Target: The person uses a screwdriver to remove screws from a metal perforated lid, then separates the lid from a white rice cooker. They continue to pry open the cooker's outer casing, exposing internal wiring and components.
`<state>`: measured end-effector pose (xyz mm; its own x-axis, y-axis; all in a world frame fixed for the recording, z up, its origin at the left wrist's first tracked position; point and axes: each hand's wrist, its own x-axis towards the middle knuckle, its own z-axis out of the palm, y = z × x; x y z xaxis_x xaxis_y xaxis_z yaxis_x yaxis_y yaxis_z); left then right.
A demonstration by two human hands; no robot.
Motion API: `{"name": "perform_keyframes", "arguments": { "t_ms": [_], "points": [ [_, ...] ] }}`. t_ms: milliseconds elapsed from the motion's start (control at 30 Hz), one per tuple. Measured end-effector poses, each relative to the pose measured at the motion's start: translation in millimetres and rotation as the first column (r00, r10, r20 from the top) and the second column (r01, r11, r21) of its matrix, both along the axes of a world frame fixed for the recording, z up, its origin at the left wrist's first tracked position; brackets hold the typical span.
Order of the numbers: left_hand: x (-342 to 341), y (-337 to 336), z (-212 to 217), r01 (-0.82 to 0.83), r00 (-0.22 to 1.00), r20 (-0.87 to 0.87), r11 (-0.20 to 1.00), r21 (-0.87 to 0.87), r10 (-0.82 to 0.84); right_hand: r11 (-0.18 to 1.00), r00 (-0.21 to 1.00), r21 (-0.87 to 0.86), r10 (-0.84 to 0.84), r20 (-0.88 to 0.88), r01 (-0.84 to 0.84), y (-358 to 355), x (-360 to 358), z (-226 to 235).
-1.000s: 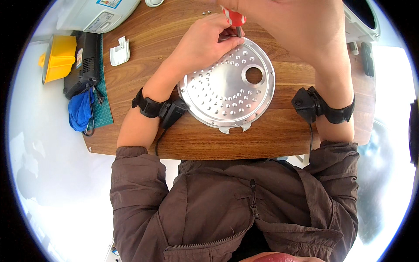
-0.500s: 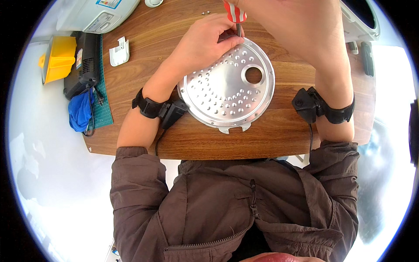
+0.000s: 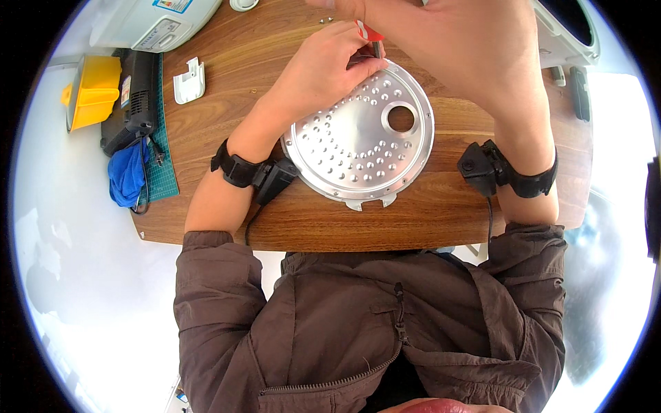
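Note:
A round silvery metal plate (image 3: 344, 141) with dimples and one large hole lies on the wooden table in front of me. My left hand (image 3: 323, 65) is at its far rim, with thumb and fingers closed together beside the screwdriver's tip. What they pinch there is hidden. A screwdriver with a red-and-white handle (image 3: 370, 32) stands upright over that rim. My right hand (image 3: 461, 48) is closed over the handle from above and covers most of it. Its thumb side points left, and some fingers are cut off by the upper edge.
Near the far left lie a small white plastic part (image 3: 189, 81) and a green cutting mat (image 3: 165, 172). A black device (image 3: 131, 103), a yellow container (image 3: 96, 93) and a blue cloth (image 3: 126, 177) stand beyond. White housings rise at the far left (image 3: 155, 27) and far right (image 3: 561, 41).
My right hand has turned and shifted left over the screwdriver, covering more of the handle. My left hand and the plate have hardly moved.

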<state>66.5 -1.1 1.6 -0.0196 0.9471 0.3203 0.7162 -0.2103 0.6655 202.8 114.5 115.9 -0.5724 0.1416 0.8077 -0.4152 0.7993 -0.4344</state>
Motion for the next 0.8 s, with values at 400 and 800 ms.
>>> {"name": "perform_keyframes", "arguments": {
  "t_ms": [400, 800],
  "points": [
    [2.1, -1.2, 5.7, 0.042, 0.995, 0.097, 0.999, -0.022, -0.039, 0.987, 0.986, -0.036, -0.152, 0.064, 0.155, -5.9, 12.1, 9.8],
    [3.4, -0.2, -2.9, 0.042, 0.995, 0.078, 0.985, 0.167, -0.056, 0.998, 0.998, 0.004, -0.058, 0.004, 0.058, -4.2, 6.0, -0.5]
  ]
}}
